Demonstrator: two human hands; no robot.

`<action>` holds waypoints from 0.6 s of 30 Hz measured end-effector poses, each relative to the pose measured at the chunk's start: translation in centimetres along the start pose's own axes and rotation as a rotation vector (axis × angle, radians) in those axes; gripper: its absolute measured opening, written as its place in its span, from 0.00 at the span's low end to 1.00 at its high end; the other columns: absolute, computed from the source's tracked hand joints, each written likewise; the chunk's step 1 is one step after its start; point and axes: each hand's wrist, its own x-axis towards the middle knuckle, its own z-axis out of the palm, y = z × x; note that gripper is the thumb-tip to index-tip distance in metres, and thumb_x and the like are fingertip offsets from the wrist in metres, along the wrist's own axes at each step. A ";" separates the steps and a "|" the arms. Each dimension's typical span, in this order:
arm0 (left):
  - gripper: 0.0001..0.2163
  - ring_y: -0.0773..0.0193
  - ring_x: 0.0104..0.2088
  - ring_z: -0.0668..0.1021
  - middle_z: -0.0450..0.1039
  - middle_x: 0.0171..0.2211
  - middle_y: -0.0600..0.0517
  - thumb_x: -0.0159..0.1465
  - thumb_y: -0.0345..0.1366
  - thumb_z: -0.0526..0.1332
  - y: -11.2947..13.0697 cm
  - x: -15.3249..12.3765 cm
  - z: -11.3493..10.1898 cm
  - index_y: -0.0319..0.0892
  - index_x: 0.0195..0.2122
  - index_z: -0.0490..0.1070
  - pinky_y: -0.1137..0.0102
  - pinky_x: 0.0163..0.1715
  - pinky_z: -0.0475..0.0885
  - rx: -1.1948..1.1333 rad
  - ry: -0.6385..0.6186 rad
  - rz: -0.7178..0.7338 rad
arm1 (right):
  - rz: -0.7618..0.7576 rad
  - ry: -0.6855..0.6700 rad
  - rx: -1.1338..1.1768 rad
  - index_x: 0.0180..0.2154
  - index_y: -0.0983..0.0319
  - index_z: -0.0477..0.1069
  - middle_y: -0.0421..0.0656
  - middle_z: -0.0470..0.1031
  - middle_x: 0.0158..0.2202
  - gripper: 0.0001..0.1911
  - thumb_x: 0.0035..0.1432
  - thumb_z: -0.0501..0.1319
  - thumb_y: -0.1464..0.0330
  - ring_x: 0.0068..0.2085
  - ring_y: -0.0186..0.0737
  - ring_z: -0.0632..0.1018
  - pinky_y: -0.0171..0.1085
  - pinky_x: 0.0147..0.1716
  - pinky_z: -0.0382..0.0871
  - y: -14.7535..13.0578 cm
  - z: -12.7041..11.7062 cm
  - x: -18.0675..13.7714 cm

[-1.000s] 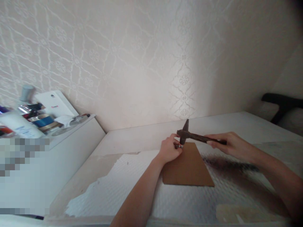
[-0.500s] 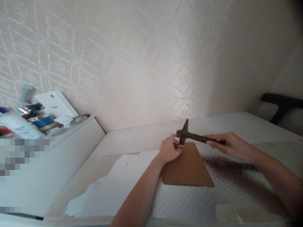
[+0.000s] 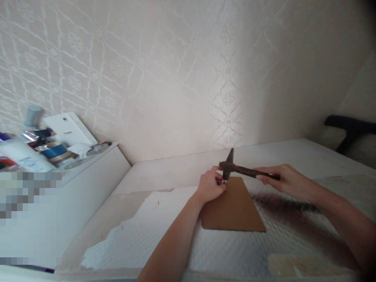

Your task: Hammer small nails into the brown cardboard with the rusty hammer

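My right hand (image 3: 289, 178) is wrapped round the handle of a dark, worn hammer (image 3: 229, 166). The hammer's head hangs right by the fingers of my left hand (image 3: 210, 186), one end pointing down and the thin end up. Between those closed left fingers is a small dark thing with pale shiny spots (image 3: 223, 182), too small to name. Under the left hand lies a brown cardboard sheet (image 3: 235, 217), flat on the table. The palm side of the left hand is hidden.
The light table (image 3: 158, 172) has a peeling, textured covering. At the left, a white cabinet (image 3: 96, 196) bears a white box (image 3: 69, 129), a white tube (image 3: 26, 154) and a blue-banded roll (image 3: 54, 150). Patterned wallpaper rises behind. A black armrest (image 3: 349, 123) stands at the right.
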 end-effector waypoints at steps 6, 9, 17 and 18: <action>0.19 0.59 0.36 0.76 0.76 0.33 0.53 0.50 0.26 0.58 -0.1 0.0 0.1 0.44 0.44 0.64 0.65 0.40 0.70 0.003 0.003 0.010 | -0.009 0.013 -0.014 0.49 0.57 0.75 0.41 0.81 0.39 0.22 0.61 0.54 0.54 0.37 0.48 0.78 0.39 0.34 0.69 0.1 0.0 0.0; 0.21 0.60 0.36 0.76 0.77 0.33 0.54 0.50 0.26 0.58 0.0 0.0 0.1 0.45 0.47 0.63 0.65 0.41 0.70 -0.020 -0.001 0.021 | -0.020 0.064 -0.050 0.50 0.56 0.75 0.41 0.80 0.43 0.21 0.61 0.55 0.55 0.41 0.50 0.79 0.41 0.39 0.71 0.3 -0.2 -0.1; 0.19 0.59 0.37 0.77 0.77 0.33 0.53 0.50 0.26 0.58 0.0 0.0 0.1 0.44 0.44 0.63 0.65 0.39 0.71 0.003 -0.006 0.008 | -0.096 0.083 -0.118 0.49 0.54 0.75 0.41 0.79 0.45 0.18 0.61 0.56 0.58 0.43 0.51 0.79 0.44 0.41 0.73 0.6 0.0 0.0; 0.19 0.59 0.37 0.77 0.76 0.33 0.53 0.50 0.26 0.58 0.0 0.1 0.1 0.44 0.43 0.63 0.66 0.39 0.71 0.011 -0.007 0.005 | -0.100 0.072 -0.127 0.49 0.53 0.75 0.40 0.79 0.45 0.17 0.61 0.56 0.59 0.42 0.51 0.79 0.44 0.40 0.73 0.6 0.0 0.0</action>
